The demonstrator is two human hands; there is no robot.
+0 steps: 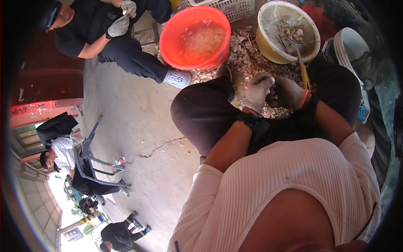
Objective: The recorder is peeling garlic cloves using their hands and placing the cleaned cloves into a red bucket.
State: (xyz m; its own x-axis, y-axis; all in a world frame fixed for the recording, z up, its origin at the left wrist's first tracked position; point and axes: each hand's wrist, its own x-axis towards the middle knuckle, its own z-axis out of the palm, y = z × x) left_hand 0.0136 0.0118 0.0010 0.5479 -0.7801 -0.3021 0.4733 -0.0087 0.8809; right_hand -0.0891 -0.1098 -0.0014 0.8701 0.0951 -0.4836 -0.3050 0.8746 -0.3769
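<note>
My left hand (257, 93), in a soiled knit glove, pinches a pale clove (272, 81) that looks like garlic. Close against it is my right hand (290, 94), gloved too, its fingers curled and darkly stained. Another small white piece (268, 91) shows between the two hands; which hand supports it is unclear. Both hands are above my lap, between my bent knees. Below and beyond them, dry papery skins (247, 52) cover the floor. Whatever the right fingers enclose is hidden.
A red plastic tub (167, 37) holds cloudy water and pale pieces. On a yellow bucket (263, 47) sits a white mesh strainer (267, 19) with a wooden-handled skimmer (304, 75). White buckets (341, 47) stand right. A gloved co-worker (88, 34) sits upper left; a metal stool frame (91, 157) stands left.
</note>
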